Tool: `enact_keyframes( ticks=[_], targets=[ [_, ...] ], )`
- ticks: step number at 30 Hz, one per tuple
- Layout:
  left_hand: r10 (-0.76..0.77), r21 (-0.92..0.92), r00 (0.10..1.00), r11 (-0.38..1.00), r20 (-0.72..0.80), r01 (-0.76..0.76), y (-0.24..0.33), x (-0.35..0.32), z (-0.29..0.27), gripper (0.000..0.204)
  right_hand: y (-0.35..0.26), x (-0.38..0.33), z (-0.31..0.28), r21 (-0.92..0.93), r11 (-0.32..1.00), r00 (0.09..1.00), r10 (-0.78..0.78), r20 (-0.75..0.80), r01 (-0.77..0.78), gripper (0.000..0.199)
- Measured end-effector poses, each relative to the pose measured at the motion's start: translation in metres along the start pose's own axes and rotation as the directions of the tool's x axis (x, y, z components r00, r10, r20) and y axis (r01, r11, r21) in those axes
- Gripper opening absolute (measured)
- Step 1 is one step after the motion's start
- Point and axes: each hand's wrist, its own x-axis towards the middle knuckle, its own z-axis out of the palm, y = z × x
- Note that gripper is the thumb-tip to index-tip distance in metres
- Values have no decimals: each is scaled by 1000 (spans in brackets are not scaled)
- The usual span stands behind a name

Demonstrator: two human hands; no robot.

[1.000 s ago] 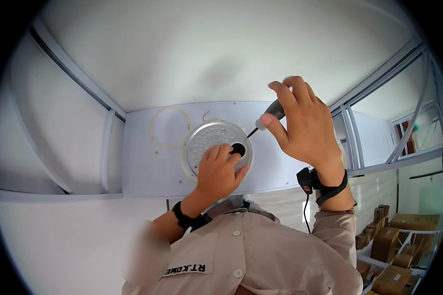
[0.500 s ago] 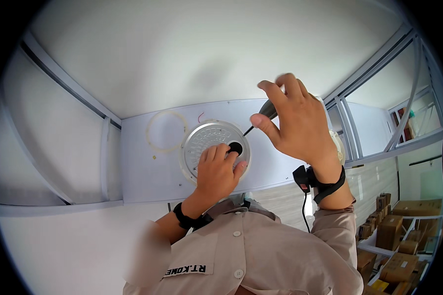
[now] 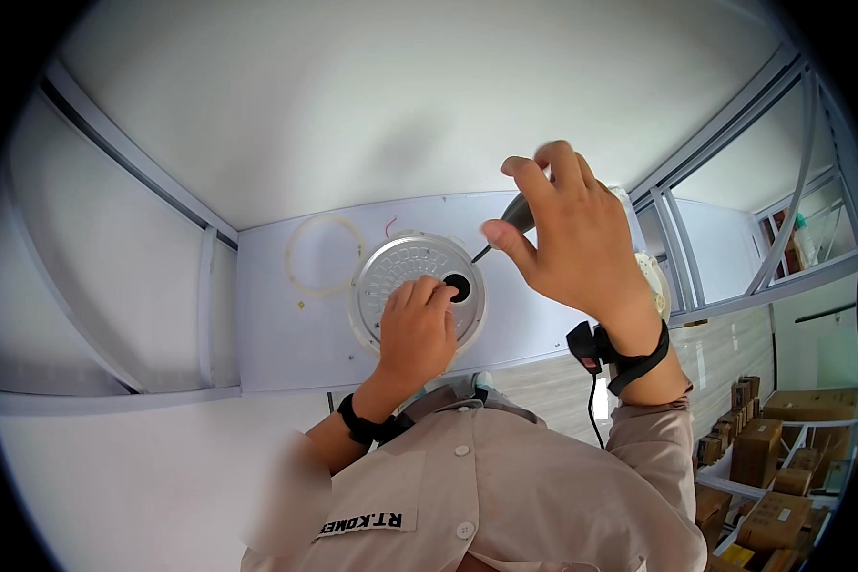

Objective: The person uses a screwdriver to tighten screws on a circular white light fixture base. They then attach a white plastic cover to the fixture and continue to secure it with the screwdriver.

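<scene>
Seeing grey frame (image 3: 209,305) at far left, then white tabletop (image 3: 267,338) right beside it. Finding thin pale ring (image 3: 289,255) flat on tabletop, near but left of round metal plate (image 3: 410,255). Spotting tiny yellow bit (image 3: 301,305) just below ring in view. Wearing black strap (image 3: 357,419) on left wrist. Noticing thin red strip (image 3: 390,227) just above plate, too small to identify. Placing plate around mid-tabletop: silver, flat, raised pattern on its face, paler rim around it. Resting left hand (image 3: 418,329) on plate's lower part, fingers bent and bunched together, fingertips at edge of black round spot (image 3: 459,285) on plate's right side. Not being able to tell about anything pinched under left fingertips. Holding dark screwdriver (image 3: 519,212) in right hand (image 3: 582,238), thumb against handle, index and middle fingers lifted clear, exact wrap of the others hidden by the hand. Pointing shaft down-left at plate's upper right rim, tip right by the edge; not confirming contact from this view. Wearing small black box (image 3: 583,345) at right wrist, black cable (image 3: 593,410) hanging below. Catching off-white part (image 3: 654,276) half hidden behind right wrist. Seeing brown cardboard boxes (image 3: 758,453) on rack at lower far right
</scene>
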Motion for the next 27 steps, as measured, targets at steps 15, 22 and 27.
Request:
enact_keyframes(
  ticks=[15,22,27],
  targets=[
    [-1,-9,999,1000,-47,1,1,1,2,21,1,3,-4,-24,999,981,40,188,-36,33],
    [-17,-17,998,1000,-64,16,2,1,3,20,11,-4,-1,299,953,997,-59,50,41,29],
    [-10,-21,997,1000,-74,8,0,1,5,20,7,-2,8,96,995,999,-34,34,30,29]
  ],
)
